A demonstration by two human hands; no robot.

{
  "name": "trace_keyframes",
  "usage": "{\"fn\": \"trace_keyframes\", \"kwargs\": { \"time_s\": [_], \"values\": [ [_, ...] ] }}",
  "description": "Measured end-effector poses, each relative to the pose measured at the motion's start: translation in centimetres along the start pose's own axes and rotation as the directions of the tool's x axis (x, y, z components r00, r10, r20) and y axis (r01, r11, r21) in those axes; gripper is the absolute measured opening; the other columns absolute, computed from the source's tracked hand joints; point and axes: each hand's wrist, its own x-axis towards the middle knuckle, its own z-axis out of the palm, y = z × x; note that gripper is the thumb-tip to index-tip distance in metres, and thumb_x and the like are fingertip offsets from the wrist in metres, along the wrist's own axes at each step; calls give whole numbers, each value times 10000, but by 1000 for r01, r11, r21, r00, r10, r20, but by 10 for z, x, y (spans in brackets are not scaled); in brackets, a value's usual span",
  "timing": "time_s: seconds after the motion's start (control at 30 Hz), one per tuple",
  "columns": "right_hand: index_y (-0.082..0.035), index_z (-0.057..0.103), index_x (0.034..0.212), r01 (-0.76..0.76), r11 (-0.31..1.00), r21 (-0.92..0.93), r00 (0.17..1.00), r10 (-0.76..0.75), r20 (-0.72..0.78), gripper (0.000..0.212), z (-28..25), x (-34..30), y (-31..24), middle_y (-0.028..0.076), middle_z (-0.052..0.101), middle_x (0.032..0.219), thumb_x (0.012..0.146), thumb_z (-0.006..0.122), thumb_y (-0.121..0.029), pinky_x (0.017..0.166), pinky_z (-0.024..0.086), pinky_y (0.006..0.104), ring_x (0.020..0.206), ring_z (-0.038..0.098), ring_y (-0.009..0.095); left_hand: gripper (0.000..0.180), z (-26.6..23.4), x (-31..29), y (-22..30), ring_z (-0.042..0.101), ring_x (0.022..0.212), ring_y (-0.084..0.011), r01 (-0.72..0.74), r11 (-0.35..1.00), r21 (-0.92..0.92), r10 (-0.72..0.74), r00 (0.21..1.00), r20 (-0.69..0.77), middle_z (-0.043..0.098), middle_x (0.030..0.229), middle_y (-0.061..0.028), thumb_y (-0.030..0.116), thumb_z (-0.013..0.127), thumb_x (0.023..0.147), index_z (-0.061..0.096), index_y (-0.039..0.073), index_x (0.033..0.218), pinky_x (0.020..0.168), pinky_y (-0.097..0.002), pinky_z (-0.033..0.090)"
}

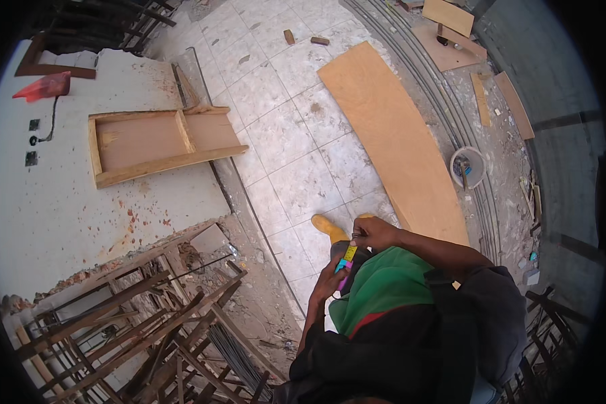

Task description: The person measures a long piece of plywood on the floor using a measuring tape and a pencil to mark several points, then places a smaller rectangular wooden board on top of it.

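Close to my body, my left hand [328, 277] is wrapped round a tape measure [343, 273] with a purple and light blue case. A short length of yellow blade [350, 252] sticks out of it. My right hand [374, 233] pinches the blade's free end, its fingertips closed together. Below the hands are my yellow boots [328, 227] on the tiled floor [283, 145]. Just beyond my right hand lies a long plywood sheet [390, 128], flat on the tiles.
A wooden frame with a panel [141, 145] leans at the white wall [67, 222] on the left. Scrap timber [161, 323] is heaped at lower left. Long pipes [438, 87], a bucket [475, 161] and board offcuts [451, 47] lie along the right.
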Motion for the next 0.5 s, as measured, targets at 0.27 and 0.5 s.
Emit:
{"fn": "trace_keyframes", "kwargs": {
  "time_s": [0.27,0.5],
  "values": [
    [-15,532,992,197,847,493,528,331,-782,234,-29,3,13,95,650,802,939,679,-190,595,509,320,697,671,157,221,-212,116,74,566,725,-166,-58,671,739,-203,944,259,606,740,-92,286,594,943,611,77,1014,684,-347,466],
    [-38,561,956,444,737,509,-53,589,-807,184,8,-56,48,61,652,805,947,672,-185,603,502,273,673,635,127,236,-297,226,206,575,724,-147,-341,303,890,-314,846,431,618,749,-64,219,601,938,645,81,1124,683,-337,475]
  ]
}}
